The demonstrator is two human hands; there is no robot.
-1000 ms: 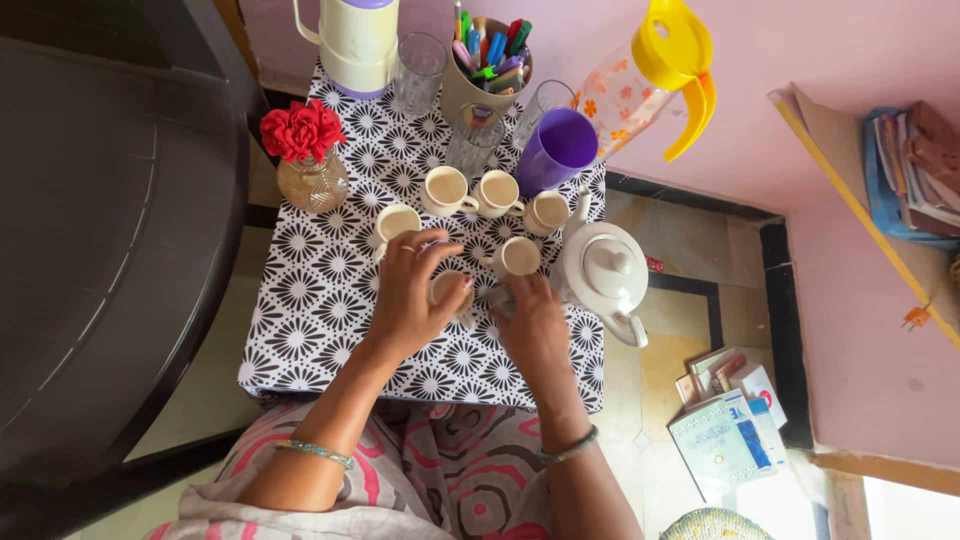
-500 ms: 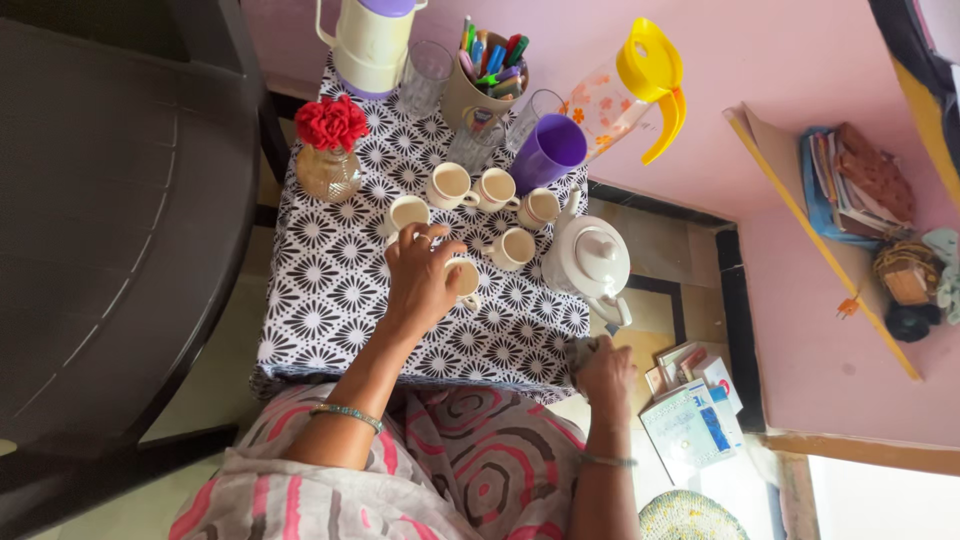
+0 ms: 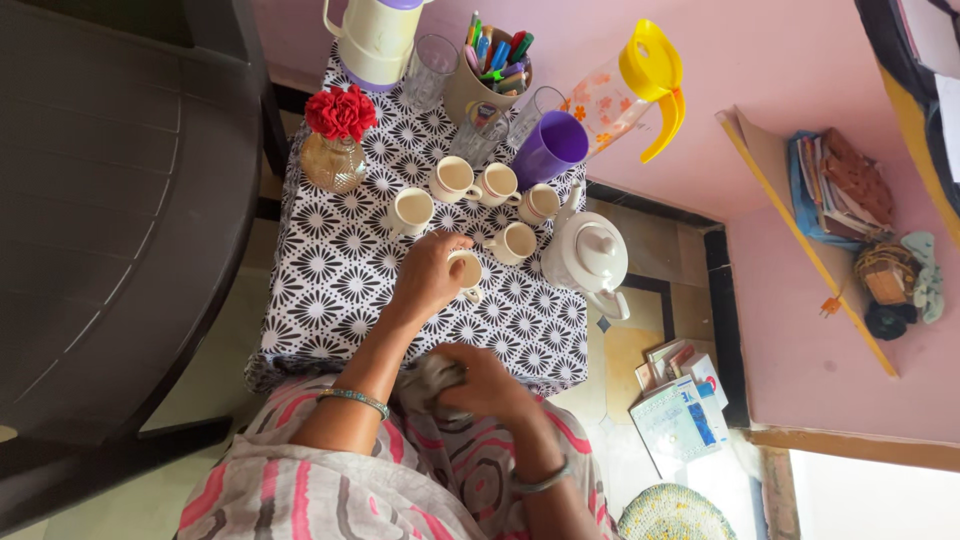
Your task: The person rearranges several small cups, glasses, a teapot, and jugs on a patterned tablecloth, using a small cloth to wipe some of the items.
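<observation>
Hands working at the cups.
Left hand (image 3: pixel 425 278) is gripping a cup (image 3: pixel 467 272) on the worktop (image 3: pixel 330 290); right hand (image 3: pixel 482 381) is clutching a cloth (image 3: pixel 428 377).

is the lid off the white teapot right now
No, the white teapot has its lid seated on top, knob showing, and stands on the patterned tablecloth right of the cups.

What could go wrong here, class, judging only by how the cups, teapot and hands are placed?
1. The left hand grips one cream cup close to its neighbour; lifting it might knock that one.
2. The white teapot sits near the table edge and could be nudged off.
</observation>
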